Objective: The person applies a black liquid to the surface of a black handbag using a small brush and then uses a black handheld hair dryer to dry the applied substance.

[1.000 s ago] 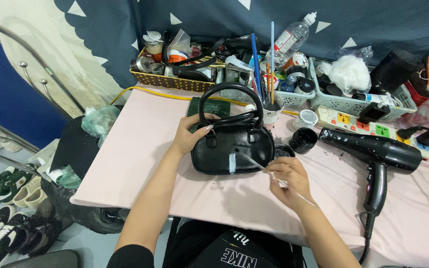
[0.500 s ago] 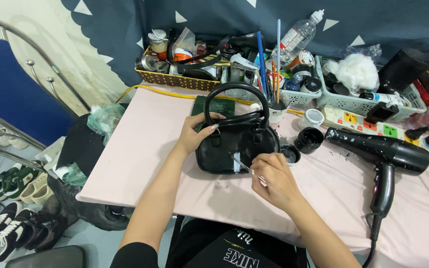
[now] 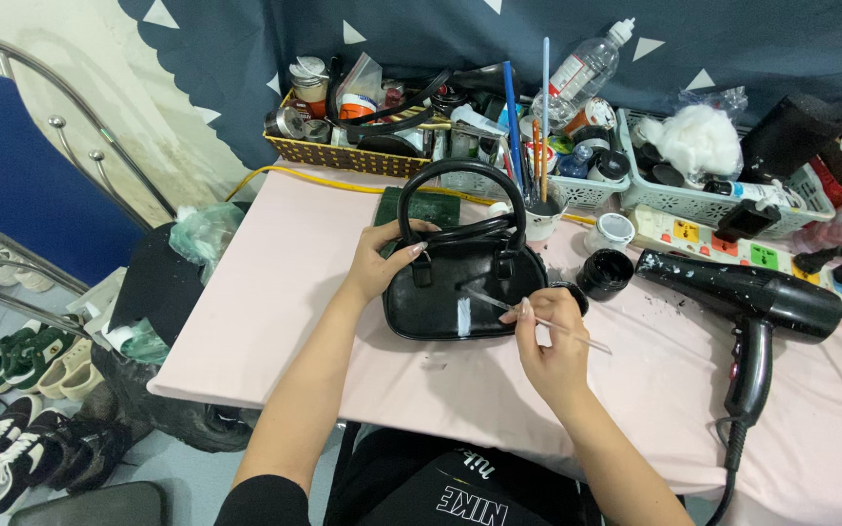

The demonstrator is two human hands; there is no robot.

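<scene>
The black glossy handbag [image 3: 460, 292] lies on the pink table cover [image 3: 275, 312], just in front of the cluttered baskets; the left hand [image 3: 382, 265] clasps its upper left corner, fingers curled over the edge; the right hand [image 3: 550, 336] pinches a thin paintbrush [image 3: 528, 317], tip near a white streak [image 3: 463, 318] on the bag's face; a slip would likely smear paint across the gloss; the open black jar [image 3: 604, 274] beside the hair dryer [image 3: 747, 297] could be knocked by the wrist.
</scene>
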